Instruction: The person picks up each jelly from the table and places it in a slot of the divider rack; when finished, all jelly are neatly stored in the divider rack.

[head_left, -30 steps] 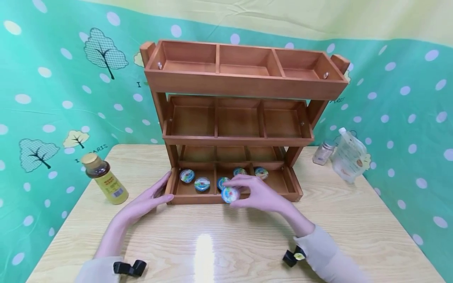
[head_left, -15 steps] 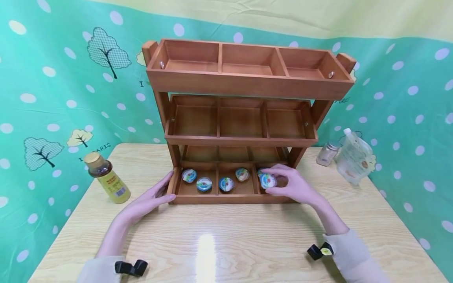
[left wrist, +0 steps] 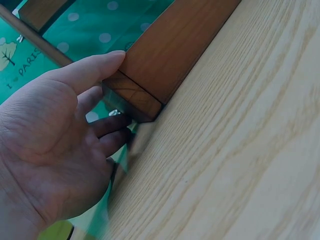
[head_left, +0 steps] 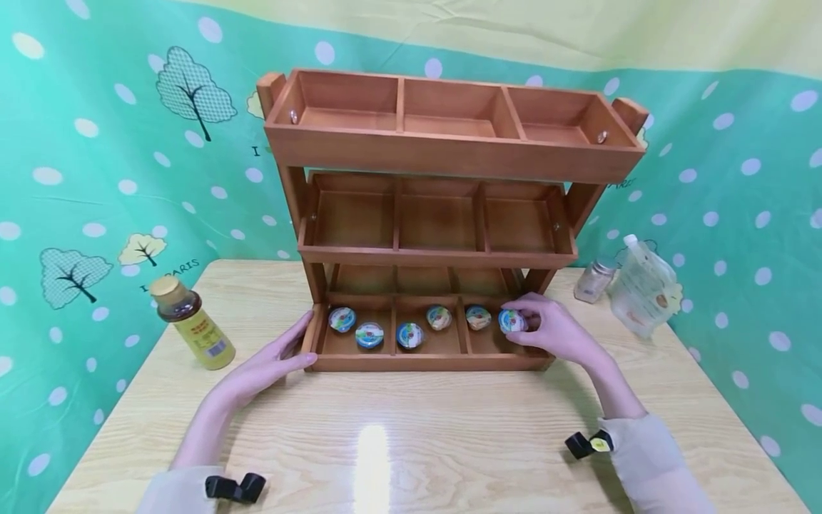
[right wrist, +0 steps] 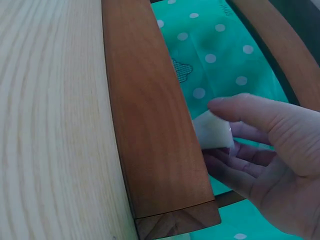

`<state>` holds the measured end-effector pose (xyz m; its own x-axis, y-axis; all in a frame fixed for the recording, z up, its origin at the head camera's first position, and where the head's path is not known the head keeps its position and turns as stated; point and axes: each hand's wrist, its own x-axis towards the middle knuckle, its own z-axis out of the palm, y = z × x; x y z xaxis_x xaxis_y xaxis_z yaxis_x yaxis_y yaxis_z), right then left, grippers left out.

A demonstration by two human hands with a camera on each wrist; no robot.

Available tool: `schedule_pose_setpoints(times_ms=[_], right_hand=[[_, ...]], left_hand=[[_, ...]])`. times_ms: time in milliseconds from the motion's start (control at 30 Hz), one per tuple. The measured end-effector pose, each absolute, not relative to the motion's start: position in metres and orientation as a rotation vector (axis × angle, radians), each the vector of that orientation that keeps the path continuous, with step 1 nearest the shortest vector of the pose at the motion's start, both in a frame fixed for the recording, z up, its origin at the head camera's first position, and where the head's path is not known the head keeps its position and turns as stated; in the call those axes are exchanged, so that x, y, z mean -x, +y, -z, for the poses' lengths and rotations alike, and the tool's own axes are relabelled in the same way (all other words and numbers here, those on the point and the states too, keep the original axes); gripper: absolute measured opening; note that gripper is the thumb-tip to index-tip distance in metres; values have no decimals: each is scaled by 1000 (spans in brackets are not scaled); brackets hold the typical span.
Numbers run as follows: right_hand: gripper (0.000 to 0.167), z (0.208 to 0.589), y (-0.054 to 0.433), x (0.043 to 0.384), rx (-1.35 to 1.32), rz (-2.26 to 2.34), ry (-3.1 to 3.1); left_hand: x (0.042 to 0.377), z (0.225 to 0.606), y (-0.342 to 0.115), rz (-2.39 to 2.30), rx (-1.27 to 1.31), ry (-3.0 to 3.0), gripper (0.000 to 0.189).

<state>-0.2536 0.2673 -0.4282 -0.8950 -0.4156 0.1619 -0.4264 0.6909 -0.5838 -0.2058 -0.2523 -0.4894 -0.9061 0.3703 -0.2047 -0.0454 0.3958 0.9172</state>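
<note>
My right hand [head_left: 546, 327] pinches a small jelly cup [head_left: 512, 320] with a blue printed lid, at the right end of the rack's bottom tier [head_left: 430, 363]. In the right wrist view its pale side [right wrist: 212, 131] shows between thumb and fingers. Another jelly cup [head_left: 478, 318] sits left of it in the same compartment. The middle compartment holds two cups, one blue-lidded cup [head_left: 409, 335] in front and one cup [head_left: 439, 318] behind. Two more, a rear cup [head_left: 342, 319] and a front cup [head_left: 369, 335], lie in the left compartment. My left hand [head_left: 266, 365] rests its extended fingers against the tier's left end.
Above stand the rack's middle tier [head_left: 437, 255] and top tier [head_left: 449, 151], each divided into three. A yellow-labelled bottle [head_left: 195, 325] is at the left of the table [head_left: 308, 442]. A small jar [head_left: 594, 280] and a clear spouted pouch [head_left: 642, 289] stand at the right.
My right hand has carried the jelly cup rightward, from the middle compartment to the right end of the right one. The left hand has stayed at the tier's left end.
</note>
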Motion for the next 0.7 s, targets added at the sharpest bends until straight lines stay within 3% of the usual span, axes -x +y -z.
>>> schedule_pose_setpoints(times_ms=[400, 700], right_hand=[[46, 440, 265, 256, -737, -760, -2932], [62, 445, 262, 255, -750, -644, -2975]], left_hand=[[206, 491, -252, -1520, -262, 2280, 80], [206, 491, -253, -1531, -285, 2283, 80]])
